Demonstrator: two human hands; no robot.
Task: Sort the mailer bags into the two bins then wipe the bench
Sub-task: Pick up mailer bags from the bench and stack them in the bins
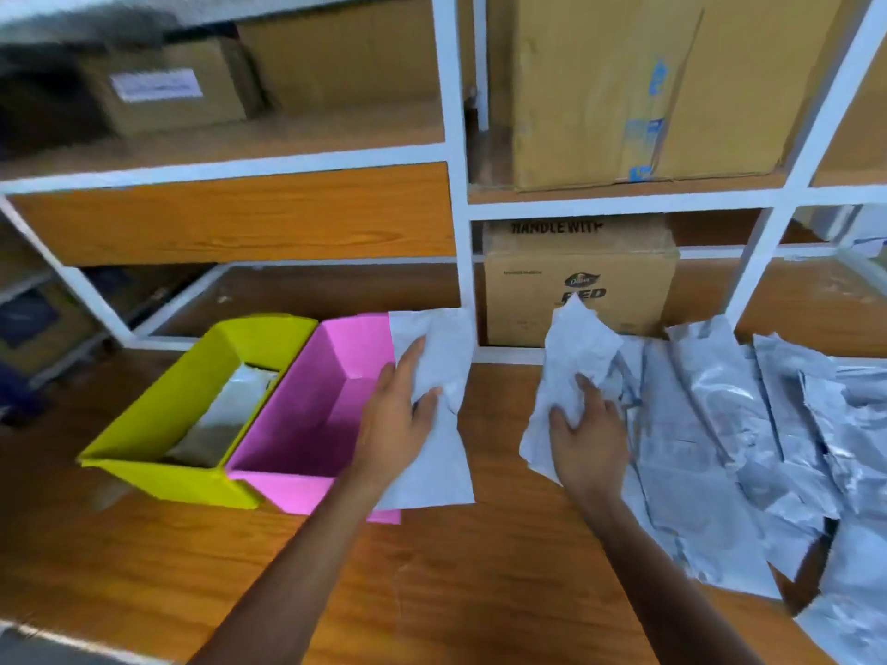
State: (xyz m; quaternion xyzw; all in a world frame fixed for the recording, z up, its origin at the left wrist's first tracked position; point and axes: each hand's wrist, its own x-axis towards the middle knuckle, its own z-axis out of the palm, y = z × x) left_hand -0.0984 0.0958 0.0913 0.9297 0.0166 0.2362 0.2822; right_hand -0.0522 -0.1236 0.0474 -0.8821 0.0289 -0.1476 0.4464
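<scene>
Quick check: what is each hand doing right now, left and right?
Left hand: closed on a white mailer bag over the pink bin.
Right hand: closed on a second mailer bag.

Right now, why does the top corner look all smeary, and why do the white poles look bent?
In the head view, the top-left cardboard box is smeared by motion blur; the white metal shelf frame bows from the wide-angle lens; the crinkled grey mailer bags catch soft glare.
</scene>
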